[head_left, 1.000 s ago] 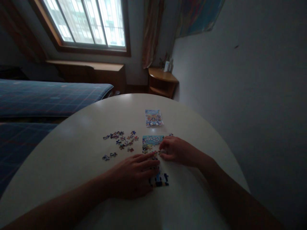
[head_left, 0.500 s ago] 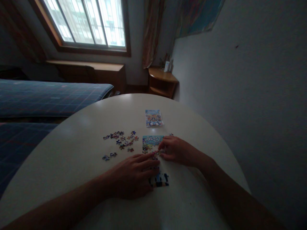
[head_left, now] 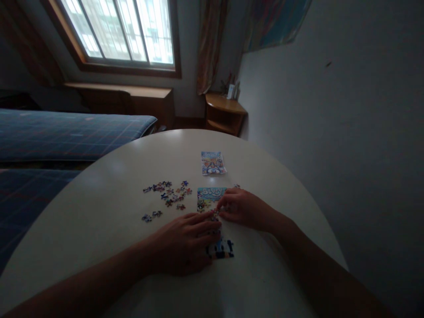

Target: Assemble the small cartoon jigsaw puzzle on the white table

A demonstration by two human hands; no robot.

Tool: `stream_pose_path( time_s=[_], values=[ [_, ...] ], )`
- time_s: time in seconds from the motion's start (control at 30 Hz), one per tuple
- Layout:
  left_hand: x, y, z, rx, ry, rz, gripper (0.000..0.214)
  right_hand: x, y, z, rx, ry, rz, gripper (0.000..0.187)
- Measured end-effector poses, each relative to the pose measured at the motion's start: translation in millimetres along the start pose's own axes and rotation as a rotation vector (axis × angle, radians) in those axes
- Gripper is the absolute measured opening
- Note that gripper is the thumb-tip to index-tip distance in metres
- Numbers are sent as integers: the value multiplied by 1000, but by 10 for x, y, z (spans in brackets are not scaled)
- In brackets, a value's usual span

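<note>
A partly joined jigsaw puzzle (head_left: pixel 210 194) lies on the white round table, its blue top strip lettered "BLUEY". My left hand (head_left: pixel 187 240) rests flat across the puzzle's left side, fingers stretched out and hiding much of its middle. At the puzzle's right edge, my right hand (head_left: pixel 241 206) has its thumb and fingers pinched on a small puzzle piece (head_left: pixel 216 212), mostly covered by the fingertips. The puzzle's lower part (head_left: pixel 221 251) shows dark and light blue below my left fingers. Loose puzzle pieces (head_left: pixel 169 192) are scattered to the left.
Beyond the puzzle lies a printed picture packet (head_left: pixel 213 163). Another loose piece (head_left: pixel 236 186) sits just behind my right hand. The table's (head_left: pixel 281 176) curved edge runs near the wall on the right; a blue plaid mattress (head_left: pixel 76 134) is at the left.
The right fingertips have shifted very slightly left over the puzzle. My left hand stays in place, and the loose pieces have not moved.
</note>
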State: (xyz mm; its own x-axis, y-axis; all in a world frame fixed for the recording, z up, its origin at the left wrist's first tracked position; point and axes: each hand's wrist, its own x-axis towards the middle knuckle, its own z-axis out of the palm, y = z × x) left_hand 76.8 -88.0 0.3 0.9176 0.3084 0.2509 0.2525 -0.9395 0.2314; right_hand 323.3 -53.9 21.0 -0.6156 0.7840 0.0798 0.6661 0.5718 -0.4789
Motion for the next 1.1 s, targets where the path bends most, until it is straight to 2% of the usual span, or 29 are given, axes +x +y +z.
stream_pose_path(
  time_s=[0.13, 0.33, 0.43, 0.57, 0.7, 1.1],
  values=[
    [4, 1, 17, -16, 29, -4, 42, -4, 10, 5, -13, -6, -2, 8],
    [6, 2, 11, -18, 18, -2, 42, 2, -81, -34, -191, -11, -65, 10],
    [9, 0, -3, -26, 21, -4, 39, -16, -82, -72, -94, -38, -36, 8],
    [2, -16, -6, -38, 9, -12, 42, -60, 25, -144, 16, 5, 31, 19],
    [-1, -36, -8, -57, -25, -39, 48, -81, 111, -182, 5, 50, 42, 11],
    [20, -51, -45, -55, -124, -76, 57, -35, 122, -87, -24, 9, 31, 10]
  ],
)
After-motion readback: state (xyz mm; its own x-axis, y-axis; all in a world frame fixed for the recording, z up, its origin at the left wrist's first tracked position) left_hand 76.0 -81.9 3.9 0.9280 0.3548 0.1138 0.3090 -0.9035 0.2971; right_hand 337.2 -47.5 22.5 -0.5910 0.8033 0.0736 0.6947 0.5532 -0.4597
